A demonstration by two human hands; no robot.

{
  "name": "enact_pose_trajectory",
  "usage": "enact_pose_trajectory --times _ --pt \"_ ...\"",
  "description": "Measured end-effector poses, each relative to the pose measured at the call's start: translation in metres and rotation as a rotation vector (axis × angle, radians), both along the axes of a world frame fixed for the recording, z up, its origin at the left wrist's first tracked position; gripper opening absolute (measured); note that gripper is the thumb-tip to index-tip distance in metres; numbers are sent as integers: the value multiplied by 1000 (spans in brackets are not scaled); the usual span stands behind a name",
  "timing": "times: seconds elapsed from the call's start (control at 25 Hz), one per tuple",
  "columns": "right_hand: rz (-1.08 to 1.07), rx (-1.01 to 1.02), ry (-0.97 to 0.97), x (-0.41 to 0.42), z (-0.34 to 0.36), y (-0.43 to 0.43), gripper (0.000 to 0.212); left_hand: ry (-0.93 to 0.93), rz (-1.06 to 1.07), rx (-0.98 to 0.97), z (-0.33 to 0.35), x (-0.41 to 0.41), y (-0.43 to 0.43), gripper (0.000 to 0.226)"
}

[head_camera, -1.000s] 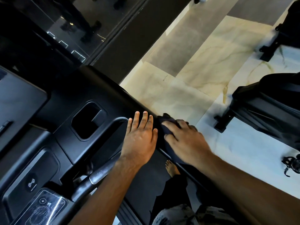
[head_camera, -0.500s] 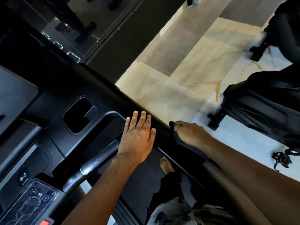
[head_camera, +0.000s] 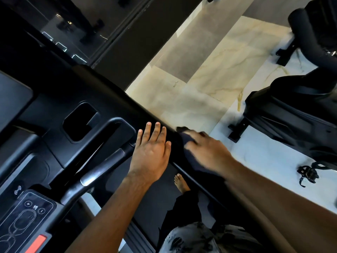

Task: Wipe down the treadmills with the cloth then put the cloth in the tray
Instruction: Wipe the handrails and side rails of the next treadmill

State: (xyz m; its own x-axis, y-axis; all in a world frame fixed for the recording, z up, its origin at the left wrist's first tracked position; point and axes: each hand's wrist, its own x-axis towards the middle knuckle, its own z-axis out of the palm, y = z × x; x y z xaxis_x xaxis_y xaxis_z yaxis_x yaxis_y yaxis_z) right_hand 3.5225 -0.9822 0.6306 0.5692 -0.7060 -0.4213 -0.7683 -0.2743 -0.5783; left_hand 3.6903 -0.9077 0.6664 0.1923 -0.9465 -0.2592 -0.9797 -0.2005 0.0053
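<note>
The black treadmill (head_camera: 54,110) filled the frame's left and centre. At centre the left grip (head_camera: 151,152) lay flat on its console, fingers straight and holding nothing. Just right of it, the blurred right grip (head_camera: 207,152) pressed the dark cloth (head_camera: 182,134) onto the treadmill's edge; whether its fingers curled, I could not tell.

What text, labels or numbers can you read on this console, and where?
"+": left round button on the control panel.
"-": right round button there.
Mark between them: too small to read.
Wave icon beside the panel: no words.
No brand or numbers legible.
</note>
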Motion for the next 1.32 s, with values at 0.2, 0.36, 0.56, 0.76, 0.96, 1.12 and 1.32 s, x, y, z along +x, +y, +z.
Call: enact_pose_trajectory --times 0.2,0.36,0.56,0.76,0.96,1.12,1.32 --pt "56 -134 25 -17 6 27 46 8 -24 20 2 -11 7 59" --pt "-24 67 134 -30 -16 0 35 21 -36 29 2 -14 9 55" --pt "-90 -155 -60 -28 5 46 49 -8 -117 13 -1 -25 14 65" --pt "-132 -27 142 -44 -4 29 39 1 -123 30 -1 -33 17 56" --pt "-45 74 182 -66 -9 19 38 17 -113 40 0 -46 20 57" --pt "102 -72 109 -73 0 47 56 -5 -97 63 1 -63 23 66" --pt "-3 203 215 -105 -14 20 32 -6 -82 103 0 -90 28 62"
